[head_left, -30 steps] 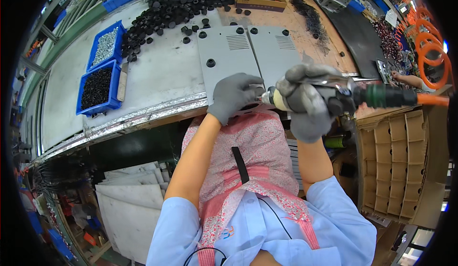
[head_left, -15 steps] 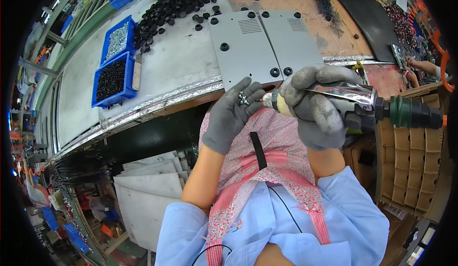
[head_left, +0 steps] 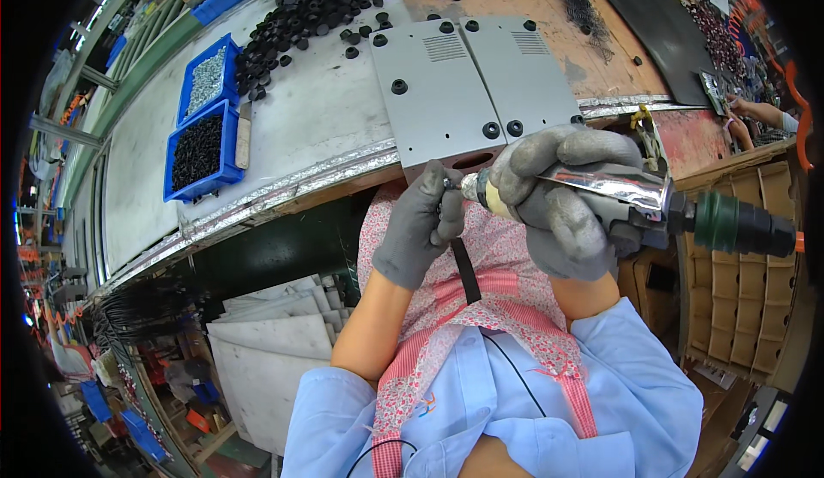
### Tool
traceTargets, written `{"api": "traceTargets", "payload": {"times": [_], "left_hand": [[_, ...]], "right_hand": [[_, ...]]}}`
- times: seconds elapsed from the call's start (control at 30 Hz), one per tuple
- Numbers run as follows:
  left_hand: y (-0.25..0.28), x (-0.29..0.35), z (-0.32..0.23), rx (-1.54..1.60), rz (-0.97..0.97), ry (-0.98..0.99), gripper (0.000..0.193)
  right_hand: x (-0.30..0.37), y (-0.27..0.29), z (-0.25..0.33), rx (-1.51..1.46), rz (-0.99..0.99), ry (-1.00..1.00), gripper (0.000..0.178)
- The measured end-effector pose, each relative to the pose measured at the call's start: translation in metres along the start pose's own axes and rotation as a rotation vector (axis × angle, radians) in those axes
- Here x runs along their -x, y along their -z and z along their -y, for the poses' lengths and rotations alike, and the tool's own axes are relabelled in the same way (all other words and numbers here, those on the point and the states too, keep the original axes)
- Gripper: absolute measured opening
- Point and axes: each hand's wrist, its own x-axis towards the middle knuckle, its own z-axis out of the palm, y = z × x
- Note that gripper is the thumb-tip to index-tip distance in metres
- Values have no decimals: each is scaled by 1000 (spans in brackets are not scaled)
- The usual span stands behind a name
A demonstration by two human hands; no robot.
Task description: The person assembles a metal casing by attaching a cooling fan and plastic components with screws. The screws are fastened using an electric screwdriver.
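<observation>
Surface (head_left: 296,122): pale at left, tan at right; its silvery front edge (head_left: 335,166) climbs toward the panels; a wide pale stretch runs between the blue bins (head_left: 232,165) and the left panel (head_left: 436,92).
Panels: left panel and right panel (head_left: 525,79) lie flat side by side, a thin seam between; near ends at the front edge; black feet (head_left: 399,87) stand on them.
Power driver (head_left: 614,188): level, just in front of the panels, over the apron (head_left: 506,263); tip points left.
Right hand (head_left: 566,208): gloved; its grip wraps the driver's body.
Left hand (head_left: 412,233): gloved; its grip is curled, pinching a small piece (head_left: 448,184) at the driver's tip; contact with the tip, cannot tell.
Right side: divided carton (head_left: 796,306) stands below the surface, near the driver's rear end.
</observation>
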Motion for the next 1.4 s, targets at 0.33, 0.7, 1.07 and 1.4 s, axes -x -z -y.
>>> {"api": "traceTargets", "payload": {"times": [0.33, 0.7, 1.07, 1.4], "left_hand": [[-12, 0, -6, -72, -115, 5, 33], [-15, 3, -10, -220, -134, -94, 34], [11, -46, -59, -1326, -551, -602, 35], [25, -80, -89, -1557, -632, -543, 38]], "right_hand": [[1, 1, -4, 36, 51, 40, 38], [-3, -1, -9, -11, 65, 51, 37], [-6, -4, 8, 67, -83, 37, 40], [-6, 2, -1, 99, -4, 45, 37]]}}
